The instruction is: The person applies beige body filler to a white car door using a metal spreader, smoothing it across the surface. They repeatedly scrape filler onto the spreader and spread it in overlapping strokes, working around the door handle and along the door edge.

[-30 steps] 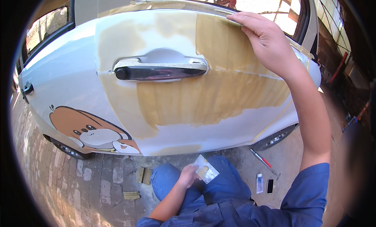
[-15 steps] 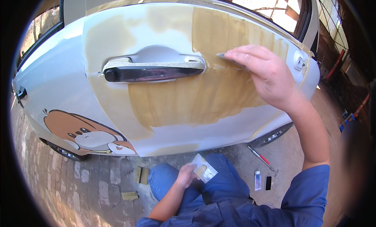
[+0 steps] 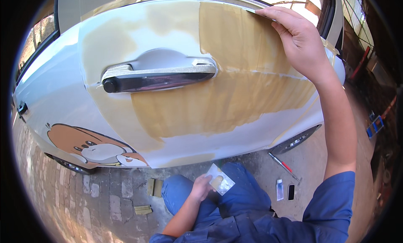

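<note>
Slanting lengthwise toward lower right, pale plate

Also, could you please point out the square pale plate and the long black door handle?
Square pale plate (image 3: 223,181): head view, near its middle.
Long black door handle (image 3: 161,82): head view, middle of its black face.

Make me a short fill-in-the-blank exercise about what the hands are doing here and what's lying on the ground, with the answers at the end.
1. The small square plate with tan paste is held in the ____ hand.
2. The right hand is at the car door's ____ edge.
3. The smartphone lies to the ____ of the clear bottle.
4. The person's trousers are ____.

Missing words: left; upper; right; blue.
</note>
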A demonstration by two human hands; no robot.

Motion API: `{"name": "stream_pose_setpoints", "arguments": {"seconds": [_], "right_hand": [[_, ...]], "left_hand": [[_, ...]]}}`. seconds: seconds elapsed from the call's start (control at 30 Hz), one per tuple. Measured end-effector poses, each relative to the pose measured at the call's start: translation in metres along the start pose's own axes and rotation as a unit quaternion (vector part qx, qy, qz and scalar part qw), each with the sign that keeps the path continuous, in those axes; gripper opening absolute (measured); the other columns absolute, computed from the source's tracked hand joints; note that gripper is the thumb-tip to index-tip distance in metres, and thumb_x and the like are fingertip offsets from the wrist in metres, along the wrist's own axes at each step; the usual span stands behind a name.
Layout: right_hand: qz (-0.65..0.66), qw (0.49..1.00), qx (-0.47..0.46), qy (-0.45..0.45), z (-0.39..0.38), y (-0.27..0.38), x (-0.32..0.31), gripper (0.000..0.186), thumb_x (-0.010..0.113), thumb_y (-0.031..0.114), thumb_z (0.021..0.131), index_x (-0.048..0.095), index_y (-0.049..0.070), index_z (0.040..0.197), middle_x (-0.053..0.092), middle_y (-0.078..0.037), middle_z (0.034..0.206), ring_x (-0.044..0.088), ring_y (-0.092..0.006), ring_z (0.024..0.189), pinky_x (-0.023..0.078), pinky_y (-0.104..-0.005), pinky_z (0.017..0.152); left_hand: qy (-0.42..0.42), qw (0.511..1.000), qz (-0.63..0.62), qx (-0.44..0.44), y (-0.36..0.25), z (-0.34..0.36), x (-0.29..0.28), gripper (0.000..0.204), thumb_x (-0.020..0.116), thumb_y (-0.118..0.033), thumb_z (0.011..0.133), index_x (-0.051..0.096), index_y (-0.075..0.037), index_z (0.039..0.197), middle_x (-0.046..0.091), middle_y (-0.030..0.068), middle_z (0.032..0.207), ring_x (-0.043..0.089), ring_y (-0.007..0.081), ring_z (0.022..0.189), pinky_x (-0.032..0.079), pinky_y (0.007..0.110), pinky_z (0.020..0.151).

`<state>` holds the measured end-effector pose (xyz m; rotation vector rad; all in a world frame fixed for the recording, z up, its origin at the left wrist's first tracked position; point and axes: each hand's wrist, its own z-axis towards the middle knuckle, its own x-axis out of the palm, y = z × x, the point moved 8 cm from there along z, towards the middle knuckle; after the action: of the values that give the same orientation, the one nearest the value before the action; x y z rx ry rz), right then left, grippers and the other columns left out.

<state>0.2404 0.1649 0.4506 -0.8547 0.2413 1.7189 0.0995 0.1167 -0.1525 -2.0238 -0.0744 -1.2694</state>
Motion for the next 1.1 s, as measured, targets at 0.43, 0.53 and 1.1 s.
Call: {"name": "stream_pose_setpoints", "arguments": {"seconds": [0.43,0.53,1.1], "right_hand": [[-0.003,0.996,-0.084,0.039,-0.079,0.057,0.035,0.041,0.06,-0.012,0.078,0.073,0.001,0.115,0.074,-0.013,0.111,0.07,-0.0313,0.102,0.057,-0.0383,0.088],[0.014,0.995,-0.043,0.085,-0.078,0.043,0.018,0.04,0.058,-0.011,0.082,0.072,0.001,0.117,0.073,-0.013,0.112,0.07,-0.0316,0.103,0.057,-0.038,0.089],[-0.028,0.997,-0.036,-0.07,-0.057,-0.003,0.007,0.039,0.058,-0.01,0.084,0.072,0.003,0.118,0.073,-0.013,0.113,0.069,-0.0315,0.103,0.055,-0.0356,0.092]], "left_hand": [[0.005,1.0,-0.006,-0.007,0.002,-0.002,0.004,0.031,0.055,-0.017,0.104,0.062,0.008,0.12,0.073,0.0175,0.102,0.071,0.0247,0.078,0.058,0.035,0.065],[-0.002,1.0,0.007,-0.001,-0.002,-0.007,0.006,0.03,0.055,-0.018,0.104,0.063,0.007,0.119,0.073,0.017,0.101,0.07,0.024,0.077,0.057,0.035,0.064],[-0.043,0.998,0.038,-0.012,0.0,-0.003,0.005,0.032,0.053,-0.017,0.103,0.062,0.01,0.119,0.073,0.0187,0.094,0.07,0.0227,0.066,0.058,0.029,0.058]]}}
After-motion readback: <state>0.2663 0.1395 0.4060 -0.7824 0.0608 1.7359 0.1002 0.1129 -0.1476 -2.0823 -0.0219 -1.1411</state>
